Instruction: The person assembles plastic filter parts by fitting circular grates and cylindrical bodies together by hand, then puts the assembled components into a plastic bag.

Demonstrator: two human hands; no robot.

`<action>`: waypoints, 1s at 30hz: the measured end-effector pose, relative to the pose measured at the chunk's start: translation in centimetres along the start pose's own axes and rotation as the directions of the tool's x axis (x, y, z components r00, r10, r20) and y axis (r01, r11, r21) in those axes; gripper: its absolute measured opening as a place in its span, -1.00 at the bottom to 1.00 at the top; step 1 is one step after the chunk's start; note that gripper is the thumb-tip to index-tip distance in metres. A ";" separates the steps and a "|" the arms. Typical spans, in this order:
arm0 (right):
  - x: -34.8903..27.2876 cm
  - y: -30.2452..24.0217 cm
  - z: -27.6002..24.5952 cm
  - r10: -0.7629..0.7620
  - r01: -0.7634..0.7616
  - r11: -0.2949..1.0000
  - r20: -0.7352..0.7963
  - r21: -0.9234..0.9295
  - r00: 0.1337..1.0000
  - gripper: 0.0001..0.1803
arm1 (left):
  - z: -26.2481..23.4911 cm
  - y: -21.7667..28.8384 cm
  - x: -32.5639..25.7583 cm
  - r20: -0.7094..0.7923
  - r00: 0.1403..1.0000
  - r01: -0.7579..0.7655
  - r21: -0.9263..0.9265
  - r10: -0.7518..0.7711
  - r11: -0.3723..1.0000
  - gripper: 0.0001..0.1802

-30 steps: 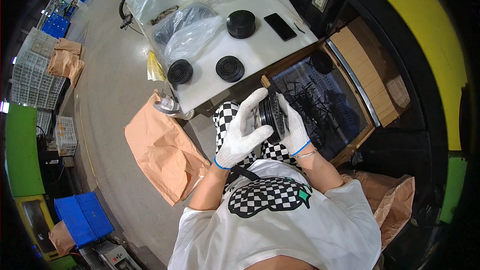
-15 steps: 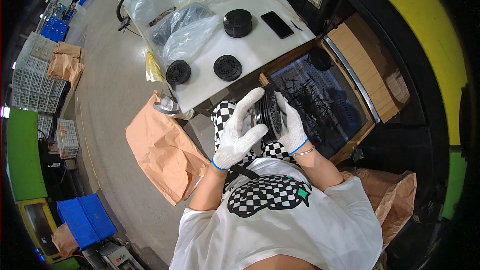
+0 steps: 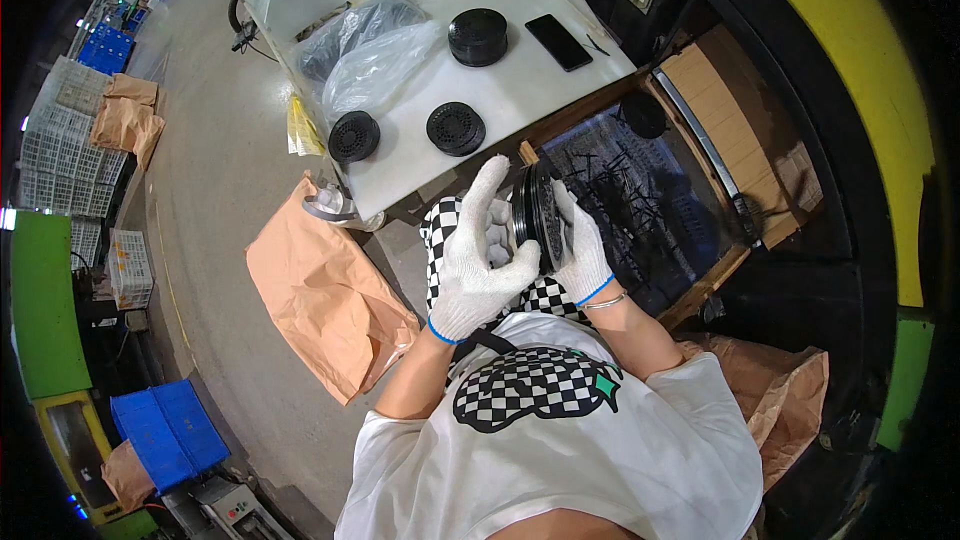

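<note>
At the far left, stacked pale mesh crates (image 3: 55, 155) and blue plastic bins (image 3: 165, 430) are seen on the grey floor; their contents cannot be made out. A crumpled brown paper sack (image 3: 325, 305) is laid flat on the floor just beside the white tabletop (image 3: 520, 70). On that tabletop, clear plastic bags (image 3: 370, 40) holding dark round parts are heaped at the back, two flat black perforated discs (image 3: 455, 128) are set near the front edge, a thicker black round canister (image 3: 477, 37) is placed behind them, and a dark flat phone (image 3: 558, 42) is laid to the right.

The left hand (image 3: 480, 265), in a white knitted glove with a blue cuff, is raised with fingers extended and slightly spread, pressed against the left face of a black ribbed round disc (image 3: 537, 215). The disc is held on edge above the lap, between both palms. The right hand (image 3: 580, 245), gloved alike, is cupped around the right face, fingers curled over the rim.

Further right, a wooden-framed open box (image 3: 700, 150) is lined with dark sheeting and is filled with many small black pieces.
</note>
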State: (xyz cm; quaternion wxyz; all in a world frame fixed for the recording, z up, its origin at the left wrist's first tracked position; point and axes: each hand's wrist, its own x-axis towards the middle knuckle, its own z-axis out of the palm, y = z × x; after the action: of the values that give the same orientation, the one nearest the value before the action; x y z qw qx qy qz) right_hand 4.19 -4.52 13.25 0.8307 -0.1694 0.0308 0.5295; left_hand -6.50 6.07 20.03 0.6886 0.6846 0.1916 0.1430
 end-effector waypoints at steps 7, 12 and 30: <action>1.2 0.4 -1.2 -0.099 0.086 0.992 -0.143 -0.093 0.985 -0.61 | -0.4 -0.6 1.0 -0.009 1.000 0.022 0.024 -0.021 0.999 -0.06; 3.6 -0.9 -1.5 -0.195 0.165 0.955 -0.103 -0.245 0.975 -0.45 | -1.2 -3.1 2.9 -0.143 0.986 -0.077 0.037 0.081 0.996 -0.12; 22.7 -9.9 -17.6 -0.936 -0.057 0.128 -0.139 -0.990 0.324 -0.57 | -7.4 -13.2 19.9 0.024 0.991 -0.018 0.999 -0.130 0.044 0.14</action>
State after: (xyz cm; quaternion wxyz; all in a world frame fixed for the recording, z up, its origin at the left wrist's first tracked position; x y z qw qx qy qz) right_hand 25.23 5.87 -6.09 0.5854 -0.8084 0.0406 -0.0461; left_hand 6.88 21.51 5.61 0.0395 0.9688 0.2265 -0.0928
